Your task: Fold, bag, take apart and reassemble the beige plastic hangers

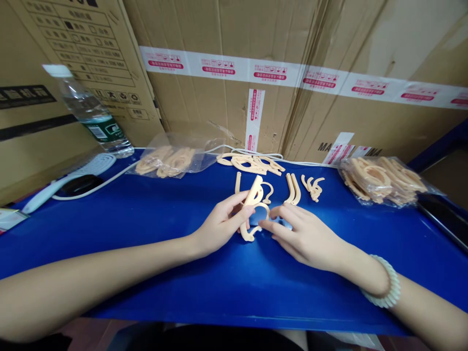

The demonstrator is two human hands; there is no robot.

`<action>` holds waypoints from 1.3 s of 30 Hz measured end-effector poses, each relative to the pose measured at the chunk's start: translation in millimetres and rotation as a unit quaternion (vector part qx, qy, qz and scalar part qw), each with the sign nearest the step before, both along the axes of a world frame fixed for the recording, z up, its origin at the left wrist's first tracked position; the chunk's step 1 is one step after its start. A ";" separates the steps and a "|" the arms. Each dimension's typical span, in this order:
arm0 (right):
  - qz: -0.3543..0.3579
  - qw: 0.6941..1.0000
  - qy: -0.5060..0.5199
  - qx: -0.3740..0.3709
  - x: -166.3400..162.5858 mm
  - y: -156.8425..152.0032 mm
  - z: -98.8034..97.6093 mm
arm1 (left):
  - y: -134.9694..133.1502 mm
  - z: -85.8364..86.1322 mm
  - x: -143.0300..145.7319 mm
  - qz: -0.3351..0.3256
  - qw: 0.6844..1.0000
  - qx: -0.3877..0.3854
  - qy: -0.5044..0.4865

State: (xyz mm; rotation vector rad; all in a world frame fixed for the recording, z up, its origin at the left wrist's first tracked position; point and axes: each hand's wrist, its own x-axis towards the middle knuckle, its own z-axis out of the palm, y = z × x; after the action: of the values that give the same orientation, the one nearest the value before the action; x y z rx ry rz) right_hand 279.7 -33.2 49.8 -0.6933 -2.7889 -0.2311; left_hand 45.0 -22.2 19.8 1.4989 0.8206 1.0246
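Note:
My left hand point(219, 225) is closed on a beige plastic folding-hanger part point(255, 191), tilted upward, with a slot near its top. A curved, hook-like end of the held parts curls below the fingers. My right hand point(310, 239), wearing a beaded bracelet, has its fingertips bent against the right side of the ring-shaped piece point(263, 208). Its fingers partly hide where the pieces meet. Just beyond lie a loose hook point(269, 187), a straight bar point(238, 183) and a pair of curved arms point(291, 187).
Small curved pieces point(313, 186) and larger hanger parts point(248, 163) lie behind on the blue table point(146, 278). Plastic bags of parts stand left point(166, 161) and right point(383, 180). A water bottle point(91, 114), brush point(69, 178), white cable point(109, 184) and cardboard boxes point(219, 107) border the table.

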 end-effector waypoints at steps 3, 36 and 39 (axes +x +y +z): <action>-0.003 0.999 0.006 -0.042 1.1 -0.4 -1.3 | -0.8 0.9 -0.5 0.029 0.999 0.019 0.006; -0.134 0.755 0.421 -0.485 0.2 4.4 2.8 | -3.6 -1.0 -3.8 0.120 0.964 0.193 0.139; -0.136 0.750 0.386 -0.519 -1.1 2.5 -0.6 | -1.1 -5.5 -6.2 0.115 0.935 0.284 0.180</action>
State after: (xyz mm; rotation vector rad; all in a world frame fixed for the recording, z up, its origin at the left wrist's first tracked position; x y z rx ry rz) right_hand 278.7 -30.7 49.2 -1.0637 -1.7729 1.3381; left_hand 38.8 -23.4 14.3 2.1678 1.0285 1.2482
